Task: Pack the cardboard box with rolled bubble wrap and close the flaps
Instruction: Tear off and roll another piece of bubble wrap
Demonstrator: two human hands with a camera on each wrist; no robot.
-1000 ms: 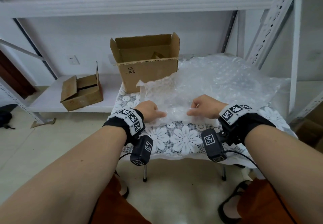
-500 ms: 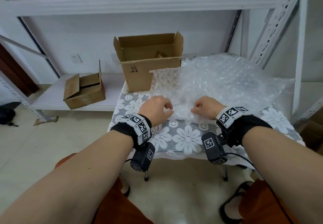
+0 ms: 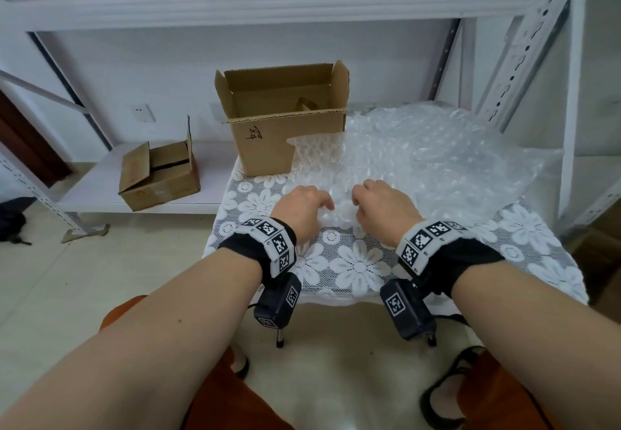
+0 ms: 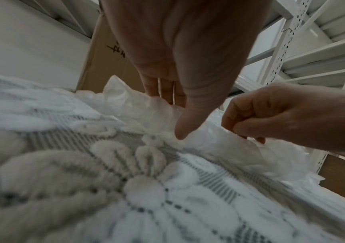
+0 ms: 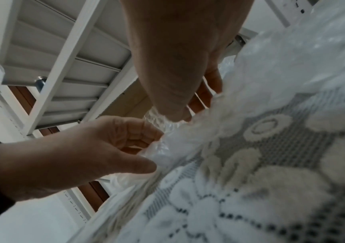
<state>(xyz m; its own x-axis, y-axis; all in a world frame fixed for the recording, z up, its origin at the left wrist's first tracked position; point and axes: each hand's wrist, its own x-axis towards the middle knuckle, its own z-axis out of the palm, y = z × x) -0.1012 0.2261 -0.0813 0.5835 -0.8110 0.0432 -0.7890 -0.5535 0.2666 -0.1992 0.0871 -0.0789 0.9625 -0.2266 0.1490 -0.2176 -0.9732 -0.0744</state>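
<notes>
An open cardboard box [image 3: 282,120] stands upright at the back left of the table, flaps raised. A clear bubble wrap sheet [image 3: 420,161] spreads over the table to its right, one corner raised against the box front. My left hand [image 3: 319,206] and right hand [image 3: 361,201] sit side by side at the sheet's near edge, fingers curled. In the left wrist view my left hand [image 4: 178,115] holds the bunched bubble wrap [image 4: 219,139] between thumb and fingers. My right hand [image 5: 188,106] pinches the same edge of the bubble wrap [image 5: 292,49].
A lace floral tablecloth [image 3: 353,261] covers the small table, whose front edge is just below my wrists. A smaller cardboard box [image 3: 158,177] lies on a low white shelf at left. White metal shelving uprights [image 3: 524,43] rise at the right, close to the table.
My hands have drawn closer together on the wrap's near edge, which is now bunched up under them. The sheet's left corner has lifted against the box front.
</notes>
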